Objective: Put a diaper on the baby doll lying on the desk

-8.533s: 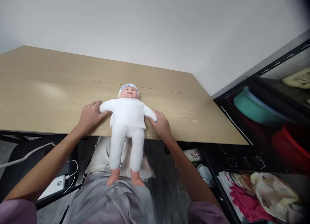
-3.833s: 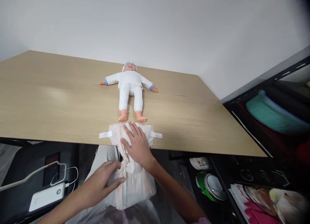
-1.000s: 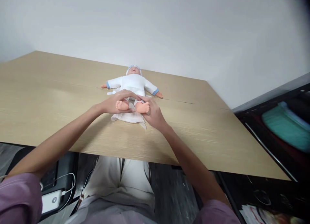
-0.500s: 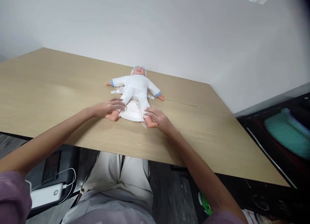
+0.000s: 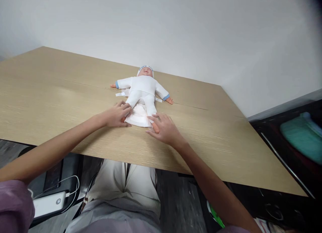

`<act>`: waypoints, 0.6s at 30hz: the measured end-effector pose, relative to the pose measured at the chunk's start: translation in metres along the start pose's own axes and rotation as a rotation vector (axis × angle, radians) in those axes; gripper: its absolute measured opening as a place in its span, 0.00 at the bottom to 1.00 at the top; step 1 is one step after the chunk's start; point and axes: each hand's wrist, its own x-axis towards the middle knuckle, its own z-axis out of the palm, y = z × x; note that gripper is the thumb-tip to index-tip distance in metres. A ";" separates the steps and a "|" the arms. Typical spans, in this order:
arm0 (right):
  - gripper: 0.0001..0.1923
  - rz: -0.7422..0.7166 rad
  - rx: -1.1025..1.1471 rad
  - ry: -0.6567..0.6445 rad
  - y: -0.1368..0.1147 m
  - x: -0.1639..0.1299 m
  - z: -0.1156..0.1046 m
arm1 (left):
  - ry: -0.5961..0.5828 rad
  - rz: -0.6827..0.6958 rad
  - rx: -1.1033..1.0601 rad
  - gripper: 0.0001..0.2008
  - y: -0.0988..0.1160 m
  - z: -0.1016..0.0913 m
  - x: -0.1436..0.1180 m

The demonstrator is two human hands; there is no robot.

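A baby doll (image 5: 143,84) in a white suit with blue cuffs and a white printed cap lies on its back, arms spread, head away from me. Under its hips and between its legs is an unfolded white diaper (image 5: 137,118), tabs sticking out at both sides. My left hand (image 5: 119,114) curls around the doll's foot on the left, thumb low and fingers on top, mostly hiding it. Around the other foot my right hand (image 5: 164,128) is wrapped, with part of that foot showing between thumb and fingers. The diaper's near edge lies between my hands.
The doll lies on a wooden table (image 5: 75,102) with a thin seam across it, against a pale wall (image 5: 151,28). A white power bank (image 5: 49,204) with a cable rests on a dark seat below left. Past the right edge is a blurred teal item (image 5: 303,135).
Both hands have gone from resting on the doll's lower legs to curling around its feet. The thumbs now sit lower, near the diaper's edge. The view has shifted slightly.
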 end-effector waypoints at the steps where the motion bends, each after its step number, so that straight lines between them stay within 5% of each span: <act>1: 0.33 0.012 -0.046 0.010 -0.007 0.000 0.005 | 0.012 0.001 0.024 0.19 0.001 0.003 0.001; 5: 0.16 0.114 -0.068 0.093 -0.013 0.006 0.021 | 0.064 0.007 -0.032 0.11 -0.004 0.004 0.008; 12: 0.12 0.108 0.234 0.233 0.015 0.047 0.008 | 0.247 -0.172 -0.347 0.17 -0.022 -0.020 0.036; 18: 0.14 0.172 0.369 0.450 0.047 0.106 0.001 | 0.376 -0.190 -0.412 0.23 -0.062 -0.025 0.096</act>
